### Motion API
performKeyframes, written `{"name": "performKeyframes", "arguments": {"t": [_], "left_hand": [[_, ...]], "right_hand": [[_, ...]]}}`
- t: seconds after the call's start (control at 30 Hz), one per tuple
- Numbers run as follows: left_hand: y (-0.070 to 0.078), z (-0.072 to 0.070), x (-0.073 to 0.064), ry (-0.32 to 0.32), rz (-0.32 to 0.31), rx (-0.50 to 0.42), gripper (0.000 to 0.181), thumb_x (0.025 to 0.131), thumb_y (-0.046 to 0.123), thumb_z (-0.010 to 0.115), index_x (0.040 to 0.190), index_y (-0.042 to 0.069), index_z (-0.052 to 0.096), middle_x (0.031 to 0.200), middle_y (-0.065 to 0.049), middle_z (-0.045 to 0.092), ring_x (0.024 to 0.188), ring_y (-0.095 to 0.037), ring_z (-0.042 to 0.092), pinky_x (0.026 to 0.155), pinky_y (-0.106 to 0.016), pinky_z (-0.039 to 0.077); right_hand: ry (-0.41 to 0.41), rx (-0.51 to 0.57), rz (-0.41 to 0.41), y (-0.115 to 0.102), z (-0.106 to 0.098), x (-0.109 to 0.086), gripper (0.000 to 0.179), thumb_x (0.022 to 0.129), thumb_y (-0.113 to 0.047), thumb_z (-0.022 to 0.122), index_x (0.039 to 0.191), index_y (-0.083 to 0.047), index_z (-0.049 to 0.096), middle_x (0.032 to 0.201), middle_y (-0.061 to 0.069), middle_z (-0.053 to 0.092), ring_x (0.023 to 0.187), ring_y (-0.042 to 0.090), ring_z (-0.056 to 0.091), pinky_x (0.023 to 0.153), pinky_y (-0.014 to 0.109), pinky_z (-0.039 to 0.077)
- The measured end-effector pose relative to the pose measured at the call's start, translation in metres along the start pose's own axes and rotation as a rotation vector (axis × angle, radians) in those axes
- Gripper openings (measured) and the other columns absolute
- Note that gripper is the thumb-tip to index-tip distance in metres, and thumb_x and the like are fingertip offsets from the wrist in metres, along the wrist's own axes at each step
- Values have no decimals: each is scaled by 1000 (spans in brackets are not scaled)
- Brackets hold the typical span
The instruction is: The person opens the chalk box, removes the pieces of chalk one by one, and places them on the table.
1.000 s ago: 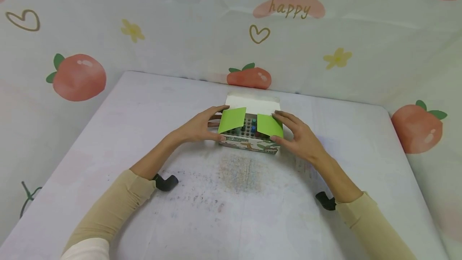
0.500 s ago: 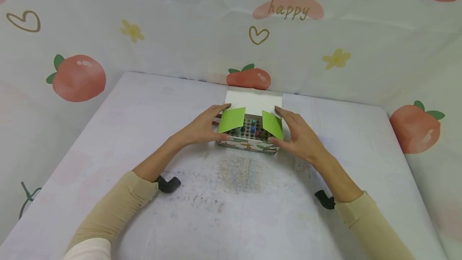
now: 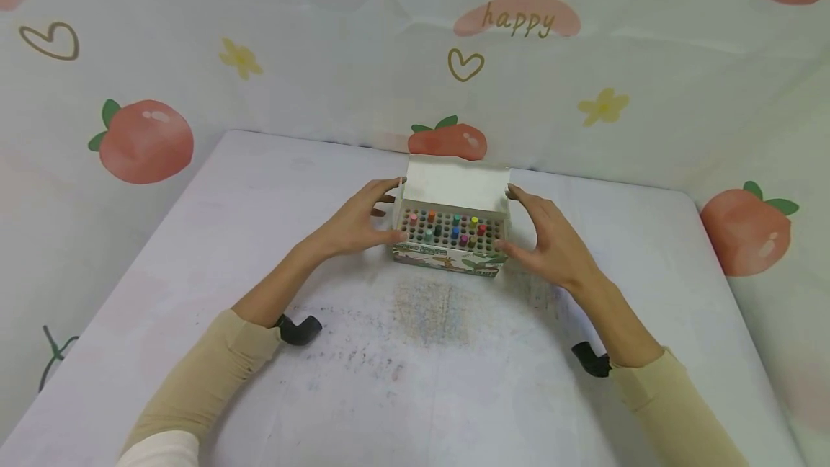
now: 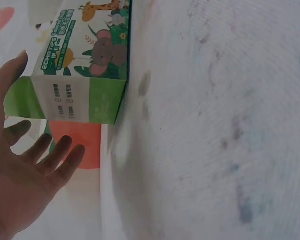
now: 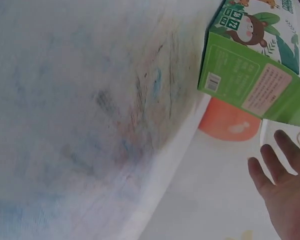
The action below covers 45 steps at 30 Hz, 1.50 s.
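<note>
A cardboard box with animal pictures stands on the table, its white lid raised at the back. Inside is a grid of holes, with several coloured marker-like sticks standing upright in some of them. At the box's left end is my left hand, fingers spread and thumb at the front corner. My right hand is at the other end, thumb by the front right corner and forefinger near the back. The wrist views show spread fingers beside the green left flap and green right flap.
The white table has coloured smudges in front of the box. A patterned cloth hangs behind it. A black curved piece sticks out at my left wrist, and another black piece at my right.
The two green side flaps, which lay partly over the grid, have swung outward and uncovered the coloured sticks. The lid has tilted further up and back. My right hand has shifted slightly right.
</note>
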<state>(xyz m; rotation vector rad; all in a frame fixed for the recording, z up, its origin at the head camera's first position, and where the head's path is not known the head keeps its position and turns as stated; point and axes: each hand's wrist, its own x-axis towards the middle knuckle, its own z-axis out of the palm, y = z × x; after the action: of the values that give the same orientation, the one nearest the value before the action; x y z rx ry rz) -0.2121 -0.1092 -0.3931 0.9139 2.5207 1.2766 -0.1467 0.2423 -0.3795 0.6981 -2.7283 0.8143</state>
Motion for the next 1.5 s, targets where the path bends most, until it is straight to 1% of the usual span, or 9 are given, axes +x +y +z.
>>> {"name": "performKeyframes", "arguments": {"t": [0.17, 0.37, 0.53, 0.73, 0.93, 1.03, 1.2, 1.33, 1.5], "left_hand": [[-1, -6, -1, 51, 38, -26, 88, 83, 27, 83, 155, 14, 33, 150, -11, 39, 128, -26, 49, 102, -41, 51], [2, -15, -1, 116, 73, -28, 89, 81, 22, 84, 154, 16, 35, 151, -6, 41, 131, -28, 47, 105, -43, 49], [4, -22, -4, 156, 61, -2, 93, 77, 21, 87, 154, 18, 35, 151, -4, 41, 133, -27, 44, 106, -44, 47], [-2, -23, -8, 168, 71, 61, 94, 75, 23, 89, 154, 17, 37, 150, -5, 43, 137, -26, 40, 105, -50, 45], [-7, -22, -11, 116, 91, 85, 86, 78, 22, 88, 150, 12, 43, 145, -7, 51, 132, -25, 47, 112, -48, 38], [-8, -20, -12, 81, 72, 105, 79, 82, 26, 84, 149, 12, 45, 145, -7, 53, 134, -27, 46, 114, -48, 36], [-8, -16, -11, 18, -24, 150, 70, 89, 34, 76, 149, 17, 47, 151, -7, 47, 144, -31, 34, 118, -52, 30], [-8, -12, -9, -27, -83, 163, 70, 92, 37, 72, 152, 19, 43, 156, -10, 39, 149, -35, 18, 118, -63, 24], [-7, -5, -10, -37, -76, 111, 71, 93, 35, 71, 154, 19, 38, 159, -12, 33, 150, -38, 13, 120, -62, 17]], "right_hand": [[41, -15, -20, 0, -6, -2, 91, 82, -28, 80, 157, -14, 30, 147, 12, 48, 135, 37, 42, 108, 60, 39], [98, -5, -70, 1, -11, -2, 96, 79, -20, 82, 158, -14, 28, 151, 14, 43, 132, 35, 45, 102, 55, 47], [137, -28, -94, 4, -15, -6, 89, 77, -16, 83, 153, -12, 38, 150, 13, 43, 135, 36, 42, 106, 57, 43], [171, -33, -104, 12, -19, -13, 78, 76, -10, 83, 145, -8, 49, 144, 12, 50, 131, 35, 46, 106, 52, 43], [161, -11, -72, 15, -19, -19, 62, 78, -8, 81, 136, -6, 58, 133, 12, 58, 125, 35, 51, 102, 53, 44], [152, -8, -60, 17, -18, -22, 56, 80, -8, 80, 133, -5, 61, 130, 12, 61, 123, 35, 52, 99, 55, 45], [137, -27, -59, 23, -16, -26, 54, 81, -8, 79, 132, -6, 62, 127, 13, 63, 122, 36, 52, 99, 56, 45], [139, -51, -94, 27, -13, -29, 52, 79, -10, 80, 129, -5, 64, 125, 14, 66, 122, 38, 53, 107, 54, 42], [132, -77, -136, 28, -7, -30, 49, 78, -10, 80, 125, -3, 67, 121, 15, 68, 120, 38, 56, 109, 54, 41]]}}
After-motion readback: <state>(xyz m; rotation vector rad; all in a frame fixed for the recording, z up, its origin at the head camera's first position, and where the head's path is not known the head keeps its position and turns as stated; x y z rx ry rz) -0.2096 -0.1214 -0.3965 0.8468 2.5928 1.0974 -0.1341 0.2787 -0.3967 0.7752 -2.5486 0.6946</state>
